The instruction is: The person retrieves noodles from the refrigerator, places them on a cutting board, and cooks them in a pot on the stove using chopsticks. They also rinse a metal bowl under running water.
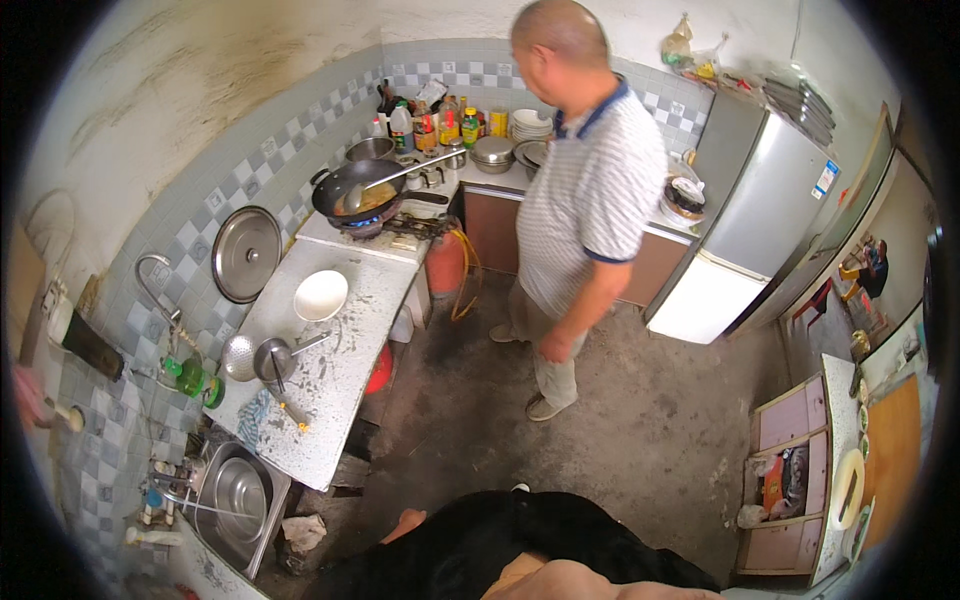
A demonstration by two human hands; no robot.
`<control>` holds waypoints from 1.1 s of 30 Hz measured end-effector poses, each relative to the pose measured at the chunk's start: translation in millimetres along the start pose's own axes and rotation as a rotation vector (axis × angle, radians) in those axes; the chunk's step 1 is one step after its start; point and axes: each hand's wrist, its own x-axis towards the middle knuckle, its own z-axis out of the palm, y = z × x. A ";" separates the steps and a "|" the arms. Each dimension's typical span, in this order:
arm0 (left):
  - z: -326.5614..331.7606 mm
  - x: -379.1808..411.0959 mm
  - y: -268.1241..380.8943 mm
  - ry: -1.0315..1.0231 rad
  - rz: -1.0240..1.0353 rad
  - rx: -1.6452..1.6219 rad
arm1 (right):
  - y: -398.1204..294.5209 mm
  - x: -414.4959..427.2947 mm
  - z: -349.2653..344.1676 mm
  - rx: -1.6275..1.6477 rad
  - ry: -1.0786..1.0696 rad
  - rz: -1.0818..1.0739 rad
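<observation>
Part of my left hand (403, 526) shows beside my black clothing (465, 532), near the sink side; its fingers are mostly hidden. At the bottom edge my right hand (566, 581) is bent across my front, partly cut off. A tan patch (517, 570) lies against it, and I cannot tell whether it is held. Ahead, a black wok (330, 196) sits over a blue gas flame with food and a metal ladle (409, 169) in it. A white bowl (321, 295) rests on the speckled counter (360, 337), with a skimmer (239, 356) and a saucepan (274, 360) nearer me.
Another person (585, 187) stands on the concrete floor between the stove and the fridge (739, 225). A metal sink with a basin (240, 491) is at lower left. A red gas cylinder (445, 262) stands below the stove. A cabinet (787, 420) lines the right.
</observation>
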 end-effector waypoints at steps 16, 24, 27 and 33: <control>113.1 84.6 298.9 -0.193 0.655 0.663 | 122.5 30.0 -107.3 0.598 0.518 0.181; 110.2 128.0 377.6 -0.314 0.278 0.558 | 112.7 24.0 -150.3 0.469 0.221 0.424; 131.9 152.3 454.5 -0.390 0.325 0.636 | 121.3 22.9 -190.9 0.492 0.223 0.479; 222.6 181.2 648.2 -0.588 0.340 0.541 | 148.2 32.2 -304.2 0.495 0.424 0.543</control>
